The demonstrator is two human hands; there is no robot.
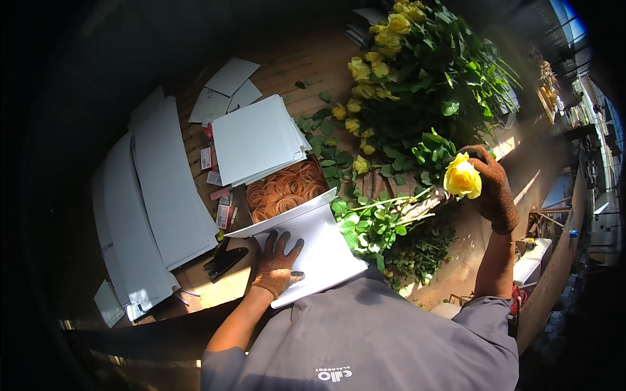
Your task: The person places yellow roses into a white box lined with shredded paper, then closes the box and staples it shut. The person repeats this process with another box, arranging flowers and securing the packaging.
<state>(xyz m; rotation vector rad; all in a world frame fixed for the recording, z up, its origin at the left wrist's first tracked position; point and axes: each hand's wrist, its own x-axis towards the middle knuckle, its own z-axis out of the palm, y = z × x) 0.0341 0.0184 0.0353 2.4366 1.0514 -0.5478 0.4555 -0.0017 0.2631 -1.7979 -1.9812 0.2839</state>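
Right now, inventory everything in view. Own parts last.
Held rose: one, yellow, centre right
Folded sheet: one, white, lower centre
Rose pile: one, yellow/green, upper right
Leafy stems: several, green, centre right
Rubber bands: many, orange, centre
Square stack: one, white, beyond bands
Long sheet stacks: several, white, left
Loose cards: several, white, upper left
Small packs: several, red/white, centre left
Stapler-like tool: one, black, lower left
Clutter: uncountable, blurred, right edge
Table: one, brown, beneath
Shirt: one, grey, bottom
Left hand: one, brown glove, on folded sheet
Right hand: one, brown glove, holding rose
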